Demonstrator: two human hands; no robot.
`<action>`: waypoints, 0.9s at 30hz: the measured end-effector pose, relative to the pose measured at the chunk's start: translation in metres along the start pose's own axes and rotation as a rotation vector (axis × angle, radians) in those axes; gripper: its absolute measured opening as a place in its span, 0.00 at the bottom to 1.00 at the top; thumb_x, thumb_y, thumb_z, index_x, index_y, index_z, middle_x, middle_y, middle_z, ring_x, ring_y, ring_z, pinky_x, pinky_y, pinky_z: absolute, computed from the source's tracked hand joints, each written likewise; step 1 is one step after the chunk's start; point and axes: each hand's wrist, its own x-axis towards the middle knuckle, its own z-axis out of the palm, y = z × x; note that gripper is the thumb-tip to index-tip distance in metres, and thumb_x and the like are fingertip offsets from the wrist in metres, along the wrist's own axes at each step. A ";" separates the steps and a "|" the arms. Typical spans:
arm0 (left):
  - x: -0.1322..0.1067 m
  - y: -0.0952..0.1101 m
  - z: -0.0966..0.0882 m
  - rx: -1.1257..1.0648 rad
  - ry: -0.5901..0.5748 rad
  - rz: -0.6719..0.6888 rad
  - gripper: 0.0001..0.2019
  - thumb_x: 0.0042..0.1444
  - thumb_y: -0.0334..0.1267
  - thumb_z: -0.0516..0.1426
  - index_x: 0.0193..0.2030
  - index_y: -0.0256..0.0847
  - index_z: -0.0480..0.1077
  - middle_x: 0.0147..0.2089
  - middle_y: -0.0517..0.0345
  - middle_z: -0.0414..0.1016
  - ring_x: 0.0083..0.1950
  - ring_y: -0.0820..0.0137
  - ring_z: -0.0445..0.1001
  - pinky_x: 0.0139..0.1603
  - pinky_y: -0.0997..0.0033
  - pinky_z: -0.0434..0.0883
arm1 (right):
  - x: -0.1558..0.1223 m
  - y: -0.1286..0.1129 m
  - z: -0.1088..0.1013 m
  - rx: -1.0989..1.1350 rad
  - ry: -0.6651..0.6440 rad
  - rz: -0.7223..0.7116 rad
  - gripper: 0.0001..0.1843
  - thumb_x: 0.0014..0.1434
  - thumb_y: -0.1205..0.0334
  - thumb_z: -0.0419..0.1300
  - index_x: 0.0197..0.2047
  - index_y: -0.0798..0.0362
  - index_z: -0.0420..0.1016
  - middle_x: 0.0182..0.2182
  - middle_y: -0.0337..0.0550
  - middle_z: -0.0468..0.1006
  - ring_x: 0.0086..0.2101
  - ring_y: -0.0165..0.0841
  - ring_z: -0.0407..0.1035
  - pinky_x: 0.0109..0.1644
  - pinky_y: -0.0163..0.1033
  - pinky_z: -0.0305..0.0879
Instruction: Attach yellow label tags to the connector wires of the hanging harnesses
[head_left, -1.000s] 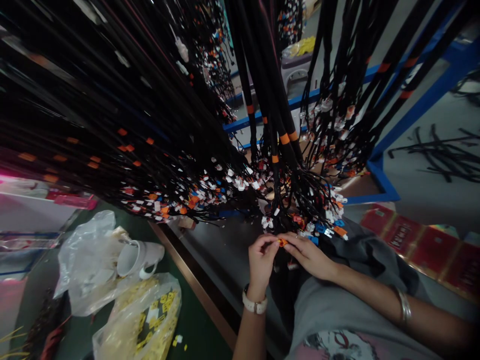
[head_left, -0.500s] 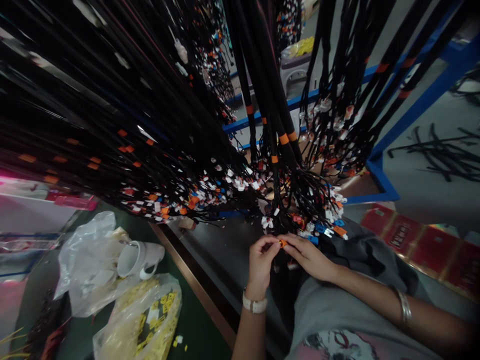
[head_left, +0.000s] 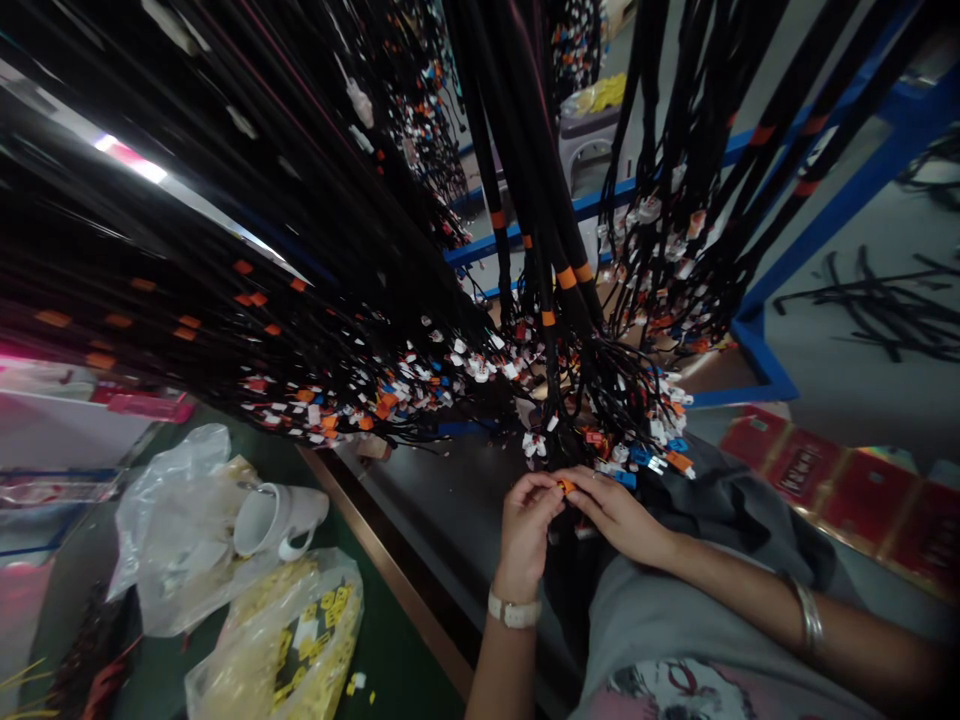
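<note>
My left hand (head_left: 525, 530) and my right hand (head_left: 619, 512) meet just below a hanging bundle of black wire harnesses (head_left: 559, 270). Both pinch a small orange connector (head_left: 564, 486) between their fingertips. The connector belongs to a cluster of white, blue and orange plugs (head_left: 637, 440) at the harness ends. My left wrist wears a white watch, my right forearm a silver bangle.
Many more black harnesses (head_left: 225, 250) hang to the left with coloured plugs at their tips. A white mug (head_left: 277, 518) lies in a clear plastic bag, next to a bag of yellow parts (head_left: 292, 640). A blue metal frame (head_left: 757, 350) stands behind; red packets (head_left: 810, 470) lie at right.
Both hands stay pinched on the orange connector; the left fingers have curled slightly tighter around it. Nothing else has moved.
</note>
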 end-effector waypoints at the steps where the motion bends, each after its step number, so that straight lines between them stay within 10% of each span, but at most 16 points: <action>1: 0.000 0.000 0.000 -0.043 -0.003 -0.023 0.08 0.43 0.33 0.64 0.31 0.39 0.70 0.33 0.61 0.71 0.35 0.75 0.70 0.38 0.74 0.67 | 0.000 0.000 0.000 -0.005 0.000 -0.007 0.17 0.64 0.59 0.45 0.54 0.48 0.66 0.46 0.47 0.71 0.47 0.36 0.65 0.52 0.43 0.62; 9: -0.002 0.002 0.002 -0.235 -0.125 -0.196 0.09 0.45 0.32 0.62 0.35 0.38 0.72 0.36 0.55 0.74 0.38 0.69 0.72 0.39 0.68 0.69 | 0.001 -0.004 -0.004 -0.115 0.033 -0.042 0.17 0.63 0.58 0.46 0.53 0.46 0.68 0.48 0.48 0.63 0.51 0.36 0.61 0.56 0.43 0.59; 27: -0.002 -0.003 0.006 -0.236 -0.076 0.029 0.09 0.43 0.33 0.65 0.34 0.38 0.76 0.38 0.54 0.78 0.42 0.68 0.75 0.46 0.68 0.68 | 0.002 -0.010 -0.004 -0.034 0.011 -0.044 0.18 0.64 0.59 0.45 0.54 0.45 0.68 0.47 0.47 0.62 0.50 0.35 0.60 0.56 0.43 0.59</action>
